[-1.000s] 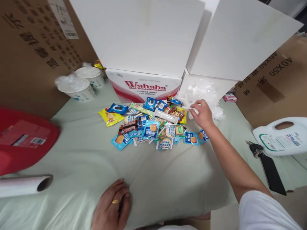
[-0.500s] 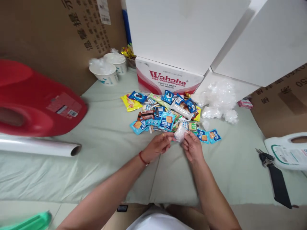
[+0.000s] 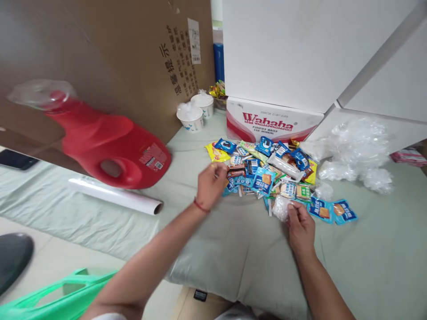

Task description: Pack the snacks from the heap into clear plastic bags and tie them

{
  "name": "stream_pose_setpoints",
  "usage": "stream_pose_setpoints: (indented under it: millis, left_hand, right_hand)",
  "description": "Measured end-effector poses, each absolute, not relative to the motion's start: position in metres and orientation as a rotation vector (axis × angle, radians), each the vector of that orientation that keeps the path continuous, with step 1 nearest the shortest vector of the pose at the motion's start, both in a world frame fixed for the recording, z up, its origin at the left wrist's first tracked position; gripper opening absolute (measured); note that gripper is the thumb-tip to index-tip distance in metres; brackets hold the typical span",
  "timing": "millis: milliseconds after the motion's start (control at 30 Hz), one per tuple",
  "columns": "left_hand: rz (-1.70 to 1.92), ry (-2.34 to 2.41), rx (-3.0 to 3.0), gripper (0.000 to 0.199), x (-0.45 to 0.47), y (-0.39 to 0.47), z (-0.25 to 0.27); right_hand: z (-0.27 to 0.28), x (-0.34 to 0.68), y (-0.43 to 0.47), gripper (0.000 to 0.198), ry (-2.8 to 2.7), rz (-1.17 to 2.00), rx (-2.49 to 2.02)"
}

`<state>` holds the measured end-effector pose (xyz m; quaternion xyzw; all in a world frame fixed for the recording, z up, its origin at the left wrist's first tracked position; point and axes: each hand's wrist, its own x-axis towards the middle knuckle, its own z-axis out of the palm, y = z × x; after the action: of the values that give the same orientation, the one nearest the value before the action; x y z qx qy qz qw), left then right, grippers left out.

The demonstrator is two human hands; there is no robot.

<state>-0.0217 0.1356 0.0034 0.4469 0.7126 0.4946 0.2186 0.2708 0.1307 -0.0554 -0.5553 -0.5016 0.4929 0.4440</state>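
My right hand [image 3: 302, 226] pinches a small crumpled piece of clear plastic film [image 3: 282, 208] between thumb and fingers, at the front edge of a heap of wrapped snacks. My left hand [image 3: 211, 184] is at the heap's left side, its fingers curled together beside a brown snack packet [image 3: 236, 170]; what they hold, if anything, is hidden. A light-blue snack packet [image 3: 263, 181] lies in the middle of the heap. Behind it rests a clear-wrapped bar [image 3: 285, 165]. Two more blue packets [image 3: 344, 212] lie right of my right hand.
A red jug [image 3: 133, 151] and a roll of film [image 3: 115, 195] lie at left. Two paper cups [image 3: 191, 120] with clear plastic inside stand near a Wahaha carton [image 3: 273, 122]. A mound of crumpled plastic [image 3: 360, 146] sits at right. A green bag [image 3: 66, 293] hangs low.
My left hand has come away from the plastic film and moved left to the side of the snack heap. My right hand keeps hold of the film. The view has turned left.
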Motion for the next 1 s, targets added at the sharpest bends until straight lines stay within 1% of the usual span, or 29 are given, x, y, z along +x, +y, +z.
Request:
stream_pose_setpoints:
  millis: [67,100,133,167,233,267,333,433,467,500,633,700,767,833,867,1000]
  left_hand:
    - [1.253,2.309,1.339,0.026,-0.069,0.17,0.015]
    - [1.165,2.409,1.371,0.034,-0.09,0.186,0.021]
    - [1.135,2.419,1.402,0.045,-0.109,0.202,0.026]
    - [1.119,2.441,1.41,0.052,-0.124,0.216,0.03]
    - [1.077,2.463,1.433,0.059,-0.145,0.237,0.037]
    - [1.053,2.477,1.44,0.059,-0.152,0.245,0.038]
    - [0.998,2.513,1.446,0.049,-0.162,0.257,0.04]
    - [0.947,2.566,1.458,0.019,-0.167,0.265,0.042]
    - [0.939,2.572,1.479,0.012,-0.166,0.264,0.043]
    - [0.934,2.566,1.52,0.009,-0.162,0.259,0.044]
    - [0.956,2.435,1.842,0.017,-0.123,0.207,0.053]
    - [1.001,2.346,1.935,0.016,-0.091,0.166,0.059]
    - [1.095,2.136,2.116,0.013,-0.056,0.122,0.065]
    - [1.218,1.881,2.229,0.009,-0.018,0.085,0.07]
    - [1.259,1.777,2.221,0.011,0.001,0.071,0.071]
    - [1.345,1.412,2.135,0.023,0.068,0.041,0.07]
  right_hand:
    - [-0.054,0.269,0.129,0.04,-1.264,1.158,-1.441]
    - [-0.053,0.268,0.128,0.039,-1.269,1.129,-1.468]
    - [-0.053,0.267,0.128,0.038,-1.283,1.123,-1.478]
    - [-0.052,0.266,0.127,0.038,-1.292,1.123,-1.48]
    - [-0.051,0.266,0.127,0.038,-1.292,1.122,-1.477]
    - [-0.05,0.267,0.127,0.039,-1.288,1.121,-1.476]
    - [-0.049,0.268,0.128,0.042,-1.299,1.125,-1.482]
    - [-0.049,0.269,0.127,0.046,-1.333,1.123,-1.491]
    - [-0.049,0.269,0.127,0.046,-1.347,1.122,-1.483]
    - [-0.049,0.268,0.126,0.045,-1.373,1.12,-1.468]
    - [-0.047,0.262,0.123,0.035,-1.631,0.99,-1.364]
    - [-0.04,0.259,0.122,0.038,-1.723,0.894,-1.311]
    - [-0.03,0.258,0.121,0.043,-1.679,0.856,-1.281]
    - [-0.018,0.26,0.119,0.043,-1.53,0.958,-1.225]
    - [-0.011,0.261,0.117,0.046,-1.429,1.085,-1.159]
    - [0.009,0.27,0.099,0.081,-0.907,1.742,-0.729]
